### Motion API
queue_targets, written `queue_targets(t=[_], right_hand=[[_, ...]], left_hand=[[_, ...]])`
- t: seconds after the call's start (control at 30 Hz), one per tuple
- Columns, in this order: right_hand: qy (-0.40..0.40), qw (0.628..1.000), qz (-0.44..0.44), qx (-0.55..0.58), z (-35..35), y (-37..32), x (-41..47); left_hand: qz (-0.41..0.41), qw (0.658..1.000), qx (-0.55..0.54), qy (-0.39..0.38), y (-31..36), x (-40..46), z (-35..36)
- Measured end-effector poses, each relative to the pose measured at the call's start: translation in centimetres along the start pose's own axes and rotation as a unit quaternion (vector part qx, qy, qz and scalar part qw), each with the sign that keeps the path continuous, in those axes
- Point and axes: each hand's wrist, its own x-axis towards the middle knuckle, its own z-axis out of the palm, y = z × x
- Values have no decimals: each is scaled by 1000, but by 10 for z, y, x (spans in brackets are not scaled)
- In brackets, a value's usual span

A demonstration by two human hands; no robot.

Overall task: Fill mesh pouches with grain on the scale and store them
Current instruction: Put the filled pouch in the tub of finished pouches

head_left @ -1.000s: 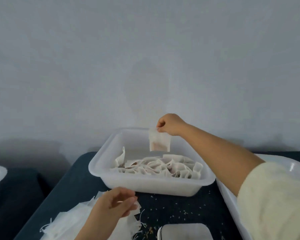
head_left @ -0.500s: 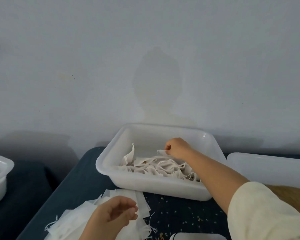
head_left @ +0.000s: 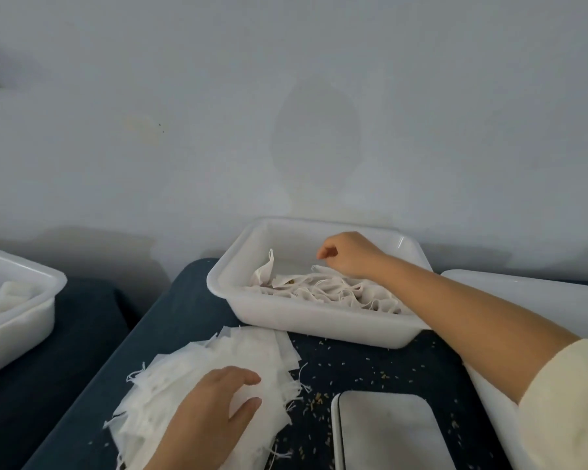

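R hand (head_left: pixel 348 254) is over the white storage bin (head_left: pixel 319 325) at the back, fingers loosely curled, nothing in them; it hangs just above the filled pouches (head_left: pixel 323 290) heaped inside. L hand (head_left: pixel 214 412) lies on the stack of empty pouches (head_left: pixel 252 354) at front left, fingers relaxed and spread, thumb and index touching the top sheet, not yet pinching one as far as I can tell.

Progress, my read: a fair no. of pouches are filled and stored, since the bin floor is mostly covered w/ drawstring bags. The empty stack is thick, so plenty left. Next pouch isn't picked up yet.

The scale (head_left: pixel 387 432) sits at front centre, platform bare, w/ loose grain (head_left: pixel 319 398) scattered on the dark blue table (head_left: pixel 184 310) around it. A second bin (head_left: pixel 14 310) stands far left w/ white stuff inside, can't tell what. A white tray edge (head_left: pixel 523 293) shows at right, behind the forearm.
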Motion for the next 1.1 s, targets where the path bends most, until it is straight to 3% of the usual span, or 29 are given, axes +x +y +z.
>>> queue_targets(t=[0.07,0.17,0.27,0.4,0.6,0.67,0.73,0.83,0.97,1.1], right_hand=[[-2,998,-45,35,1,-24,-22],[-36,991,-118,43,16,-58,-61],[-137,978,-159,-7,44,-82,-90],[-252,954,-148,-62,82,-100,-109],[-289,941,-163,-66,105,-99,-121],[-270,956,-113,1,108,-97,-123],[-244,956,-5,160,106,-97,-124],[-258,896,108,345,99,-96,-124],[-245,869,99,417,82,-94,-130],[-254,852,88,450,46,-85,-150]], left_hand=[[40,993,108,-30,-5,-12,4],[29,980,191,-55,-17,-31,7],[40,983,176,-24,-21,-41,8],[51,989,131,39,-21,-41,6],[83,987,121,62,-24,-37,2],[85,988,114,67,-24,-36,2],[77,989,100,76,-23,-36,1],[48,994,38,94,-17,-33,-1],[-31,989,-106,94,-3,-31,-6],[-68,956,-272,90,20,-31,-10]])
